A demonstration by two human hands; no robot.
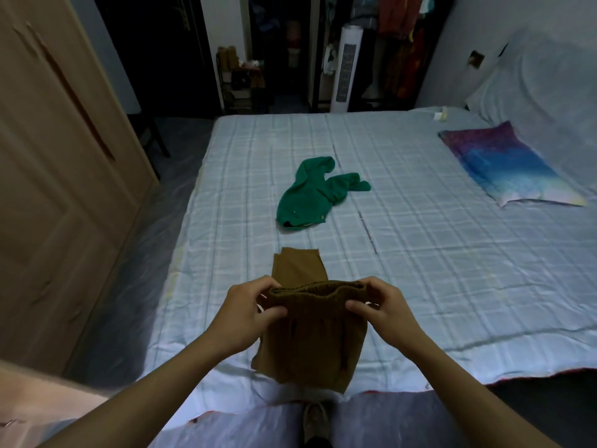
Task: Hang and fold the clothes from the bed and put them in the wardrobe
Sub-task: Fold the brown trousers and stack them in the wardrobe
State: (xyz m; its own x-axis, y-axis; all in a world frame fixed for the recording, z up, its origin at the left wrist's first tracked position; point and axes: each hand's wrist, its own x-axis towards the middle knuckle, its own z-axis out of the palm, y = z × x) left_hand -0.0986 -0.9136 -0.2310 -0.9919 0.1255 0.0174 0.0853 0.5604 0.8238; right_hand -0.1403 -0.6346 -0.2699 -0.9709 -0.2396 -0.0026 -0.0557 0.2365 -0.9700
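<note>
Fingers (269,313) round one brown garment (310,344)

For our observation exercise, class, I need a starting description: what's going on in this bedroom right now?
A person stands at the edge of the bed. The left hand and right hand each pinch an end of the elastic waistband of the brown trousers, whose fabric drapes onto the sheet. A green garment lies crumpled farther up the bed, untouched. A colourful pillow sits to the right.
</note>
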